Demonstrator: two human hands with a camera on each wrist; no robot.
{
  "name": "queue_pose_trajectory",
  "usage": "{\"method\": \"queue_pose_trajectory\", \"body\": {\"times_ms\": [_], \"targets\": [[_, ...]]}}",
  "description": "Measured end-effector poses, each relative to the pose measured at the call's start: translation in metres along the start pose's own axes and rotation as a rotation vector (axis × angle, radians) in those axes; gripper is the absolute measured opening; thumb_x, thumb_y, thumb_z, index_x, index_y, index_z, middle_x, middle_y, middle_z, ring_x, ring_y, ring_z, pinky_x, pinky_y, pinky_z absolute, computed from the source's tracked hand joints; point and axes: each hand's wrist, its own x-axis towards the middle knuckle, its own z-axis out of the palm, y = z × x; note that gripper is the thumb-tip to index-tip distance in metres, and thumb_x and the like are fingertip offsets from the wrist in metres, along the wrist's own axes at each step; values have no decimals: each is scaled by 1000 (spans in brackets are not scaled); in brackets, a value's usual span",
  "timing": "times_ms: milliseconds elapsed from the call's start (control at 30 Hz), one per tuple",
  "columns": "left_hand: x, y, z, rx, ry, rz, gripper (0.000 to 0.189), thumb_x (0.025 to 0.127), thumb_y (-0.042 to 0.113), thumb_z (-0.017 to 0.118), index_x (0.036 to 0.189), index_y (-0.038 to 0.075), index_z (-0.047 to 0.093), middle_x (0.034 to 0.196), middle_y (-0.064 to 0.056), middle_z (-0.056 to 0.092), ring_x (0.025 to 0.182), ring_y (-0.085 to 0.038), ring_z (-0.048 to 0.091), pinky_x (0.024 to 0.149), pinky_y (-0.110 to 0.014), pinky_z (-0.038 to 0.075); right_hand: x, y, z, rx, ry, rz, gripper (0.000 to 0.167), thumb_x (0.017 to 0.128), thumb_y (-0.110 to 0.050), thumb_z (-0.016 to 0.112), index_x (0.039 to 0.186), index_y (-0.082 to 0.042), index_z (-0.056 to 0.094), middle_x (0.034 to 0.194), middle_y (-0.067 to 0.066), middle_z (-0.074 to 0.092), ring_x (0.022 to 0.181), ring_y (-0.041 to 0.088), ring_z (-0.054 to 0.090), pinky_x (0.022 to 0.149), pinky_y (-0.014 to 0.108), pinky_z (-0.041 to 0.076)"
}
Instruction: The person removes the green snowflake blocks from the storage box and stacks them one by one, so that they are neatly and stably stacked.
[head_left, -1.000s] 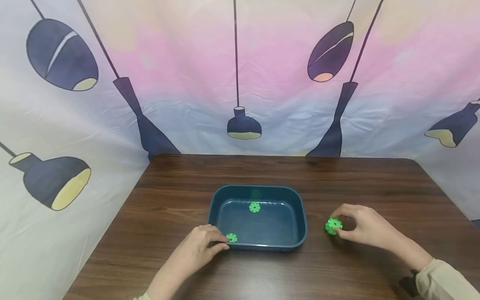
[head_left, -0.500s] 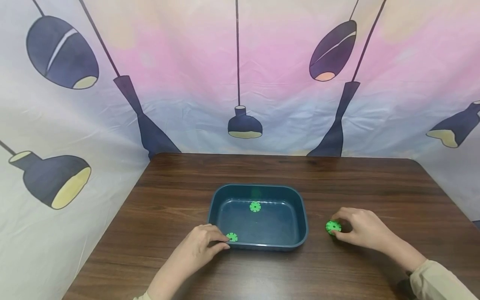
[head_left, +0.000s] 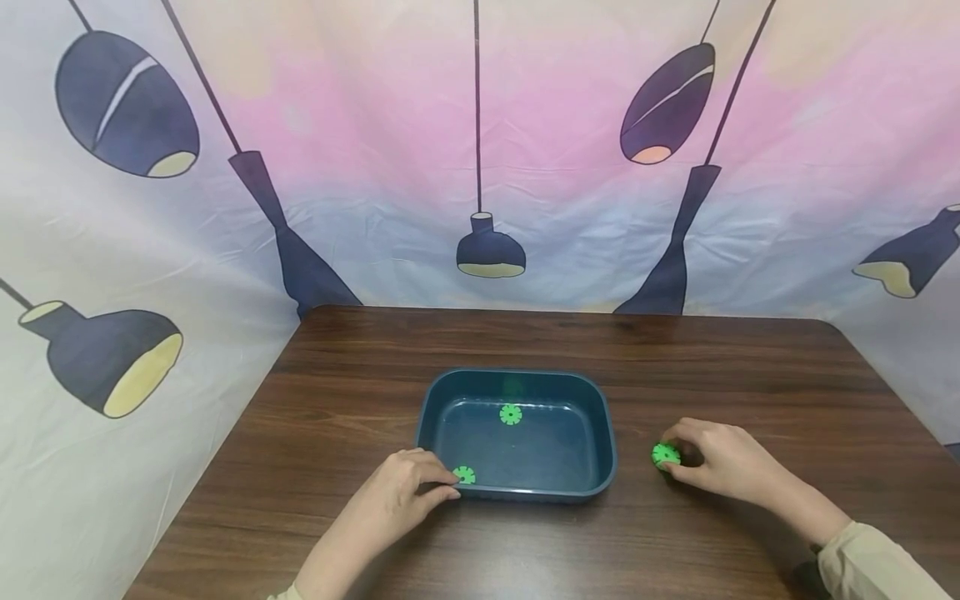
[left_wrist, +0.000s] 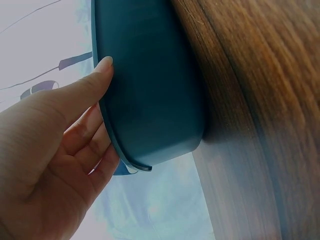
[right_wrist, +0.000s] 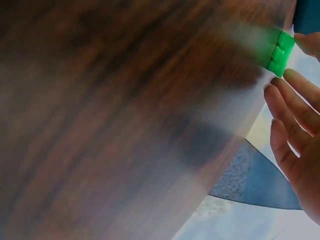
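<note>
Creased beige right sleeve, left sleeve barely visible, apparently matching

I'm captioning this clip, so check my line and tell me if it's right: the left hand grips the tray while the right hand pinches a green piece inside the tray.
One slip: the green piece is outside the tray, to its right, as the head view shows. The left hand does grip the tray, and the right hand pinches the piece.
</note>
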Motion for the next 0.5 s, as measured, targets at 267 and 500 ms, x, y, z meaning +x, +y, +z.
{"method": "queue_pose_trajectory", "body": {"times_ms": [267, 500], "targets": [[0, 0, 0, -5, -11, 2, 12, 75, 14, 76, 85, 8, 75, 81, 3, 71, 80, -8, 63, 69, -18, 54, 0, -3, -2, 50, -49, 58, 29, 80, -37, 74, 101, -21, 63, 85, -17, 54, 70, -4, 48, 55, 19, 44], [0, 0, 0, 0, -13, 1, 12, 75, 14, 76, 85, 8, 75, 82, 3, 71, 80, -8, 63, 69, -18, 54, 7, -7, -7, -19, 16, 22, 38, 78, -38, 75, 106, -15, 64, 98, -9, 60, 87, 8, 60, 67, 30, 54]]}}
